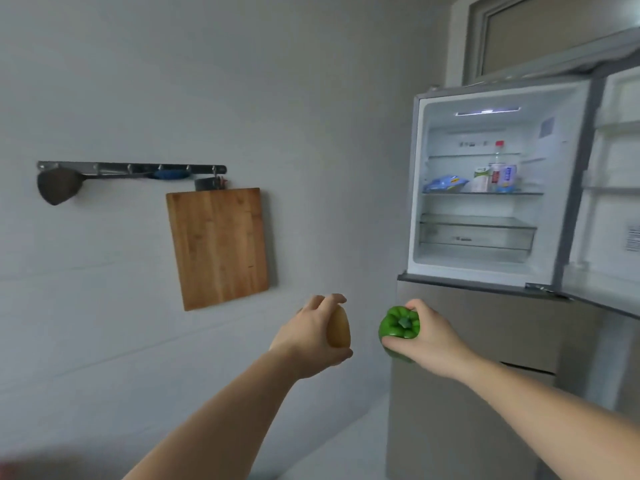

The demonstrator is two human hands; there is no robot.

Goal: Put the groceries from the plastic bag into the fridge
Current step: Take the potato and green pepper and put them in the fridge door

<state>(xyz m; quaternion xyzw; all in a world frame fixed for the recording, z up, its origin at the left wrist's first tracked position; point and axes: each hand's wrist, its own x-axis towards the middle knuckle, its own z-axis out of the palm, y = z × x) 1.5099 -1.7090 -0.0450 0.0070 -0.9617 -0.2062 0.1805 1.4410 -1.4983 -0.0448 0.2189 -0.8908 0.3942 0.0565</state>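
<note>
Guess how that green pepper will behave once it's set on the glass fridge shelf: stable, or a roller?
The green pepper looks lobed and blocky, so it probably settles rather than rolls far. Its skin is glossy, so likely a bit slippery on the glass shelf. The right hand wraps it easily with one grip, suggesting it is light and fairly rigid.

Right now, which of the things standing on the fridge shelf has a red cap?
The tall clear bottle at the back of the glass shelf; its red cap rises above the white carton and the blue packet beside it.
</note>
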